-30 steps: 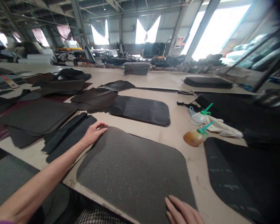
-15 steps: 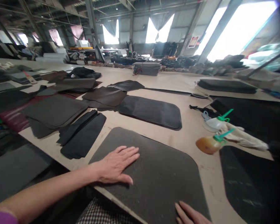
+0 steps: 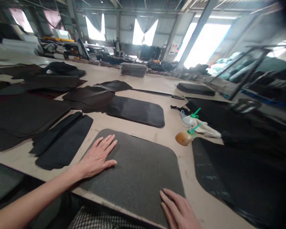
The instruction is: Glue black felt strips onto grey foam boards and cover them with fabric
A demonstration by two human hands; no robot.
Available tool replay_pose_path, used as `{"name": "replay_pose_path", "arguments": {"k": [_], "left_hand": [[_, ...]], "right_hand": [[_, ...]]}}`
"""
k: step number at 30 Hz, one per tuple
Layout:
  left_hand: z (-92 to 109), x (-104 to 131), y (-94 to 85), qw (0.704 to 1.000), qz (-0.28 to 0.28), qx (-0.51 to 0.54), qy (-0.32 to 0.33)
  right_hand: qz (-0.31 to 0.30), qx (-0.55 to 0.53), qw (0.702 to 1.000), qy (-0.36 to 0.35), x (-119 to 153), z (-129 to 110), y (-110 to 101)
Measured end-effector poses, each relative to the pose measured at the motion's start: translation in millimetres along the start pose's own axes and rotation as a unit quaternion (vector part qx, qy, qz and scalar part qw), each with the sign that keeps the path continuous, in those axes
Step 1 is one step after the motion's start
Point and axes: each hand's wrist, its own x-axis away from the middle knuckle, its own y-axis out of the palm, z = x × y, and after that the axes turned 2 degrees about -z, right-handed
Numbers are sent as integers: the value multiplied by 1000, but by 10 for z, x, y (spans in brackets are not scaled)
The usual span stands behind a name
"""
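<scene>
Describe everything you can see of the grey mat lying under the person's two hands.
The grey mat is a flat, dark grey sheet with rounded corners and a rough, speckled, felt-like surface. It lies flat on the pale worktable, its near edge at the table's edge. The left hand rests palm down, fingers spread, on its left part; the right hand lies flat on its near right part. Nothing else touches it.

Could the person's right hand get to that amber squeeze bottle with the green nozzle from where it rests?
Probably yes: the right hand lies flat on the grey felt mat, and only bare tabletop separates it from the amber bottle.
</scene>
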Motion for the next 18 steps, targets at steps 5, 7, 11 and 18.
{"name": "replay_pose_path", "arguments": {"k": [5, 7, 11, 18], "left_hand": [[-82, -52, 164, 999, 15, -25, 31], [-88, -50, 184, 999, 23, -34, 32], [-81, -42, 192, 998, 35, -46, 37], [-105, -38, 249, 996, 66, -41, 44]], "right_hand": [[4, -104, 985, 140, -149, -115, -206], [-4, -125, 974, 189, -304, -120, -291], [-81, -150, 980, 99, -893, -279, -314], [-205, -171, 953, -140, -1773, -494, 215]]}}
